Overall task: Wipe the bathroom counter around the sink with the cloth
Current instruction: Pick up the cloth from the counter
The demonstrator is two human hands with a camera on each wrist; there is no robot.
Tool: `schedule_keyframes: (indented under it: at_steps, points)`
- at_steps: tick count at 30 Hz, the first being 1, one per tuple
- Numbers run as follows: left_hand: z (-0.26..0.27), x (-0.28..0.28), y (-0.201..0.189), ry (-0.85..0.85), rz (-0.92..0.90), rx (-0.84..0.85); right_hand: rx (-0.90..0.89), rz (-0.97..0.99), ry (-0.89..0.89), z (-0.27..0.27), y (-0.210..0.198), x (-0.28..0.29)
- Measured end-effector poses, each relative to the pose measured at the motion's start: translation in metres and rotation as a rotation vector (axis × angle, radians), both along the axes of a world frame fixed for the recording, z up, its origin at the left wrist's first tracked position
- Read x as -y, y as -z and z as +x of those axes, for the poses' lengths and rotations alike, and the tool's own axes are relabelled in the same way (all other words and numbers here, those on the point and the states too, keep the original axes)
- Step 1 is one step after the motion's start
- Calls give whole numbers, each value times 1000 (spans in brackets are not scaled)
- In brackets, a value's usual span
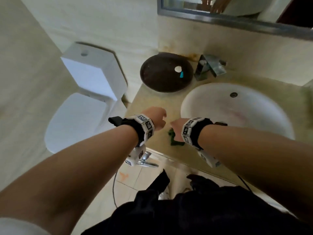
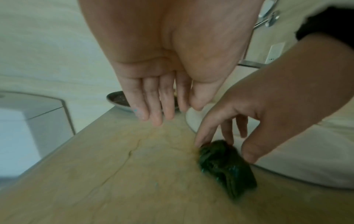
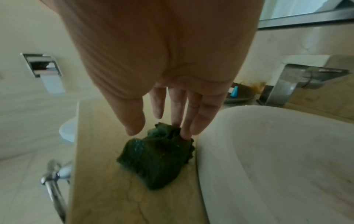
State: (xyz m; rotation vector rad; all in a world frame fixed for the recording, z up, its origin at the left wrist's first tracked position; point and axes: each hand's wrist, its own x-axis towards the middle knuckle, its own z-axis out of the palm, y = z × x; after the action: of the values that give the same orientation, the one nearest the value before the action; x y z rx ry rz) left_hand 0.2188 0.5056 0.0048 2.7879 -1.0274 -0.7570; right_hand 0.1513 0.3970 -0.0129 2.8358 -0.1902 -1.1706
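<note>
Cloth (image 3: 157, 157): dark green, bunched, on beige tabletop (image 2: 107, 174) just left of white sink (image 1: 237, 109), near front edge. Right hand (image 1: 177, 128) over it, grip spread, straight fingertips (image 3: 184, 133) touching cloth's far end, thumb apart. Left hand (image 1: 156, 116) hovers left of cloth, fingers straight, holding nothing. Dark dish (image 1: 166, 72) at far left of tabletop, faucet (image 1: 210, 67) to its right.

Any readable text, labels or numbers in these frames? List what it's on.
No readable words, brands or numbers in any view.
Black-and-white square marker patterns on the left wristband and the right wristband: coded patterns, not text.
White wall plate in the left wrist view: tiny dark marks, too small to read.
Crumpled dark green cloth, white round sink, chrome faucet: no markings visible.
</note>
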Motion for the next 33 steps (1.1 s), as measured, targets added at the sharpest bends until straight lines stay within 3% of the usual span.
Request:
schedule_keyframes:
  at_steps: [2, 4, 8, 11, 15, 18, 24, 33]
  points:
    - [0, -15, 13, -35, 26, -43, -60, -71, -88, 11, 32, 3]
    - [-2, -24, 24, -56, 41, -90, -76, -58, -24, 15, 50, 13]
    - [-11, -30, 35, -75, 51, -200, -131, -47, 5, -1, 15, 5]
    - [-22, -24, 40, -131, 29, -264, 16, 42, 60, 2, 19, 9]
    - [-26, -5, 30, -311, -190, -373, 260, 296, 286, 17, 7, 17]
    - [-16, 8, 22, -391, -310, -360, 402, 455, 456, 24, -9, 26]
    - [16, 23, 2, -577, -476, -330, 505, 517, 557, 30, -24, 69]
    - [52, 51, -4, -569, -607, -212, 472, 755, 674, 55, -25, 77]
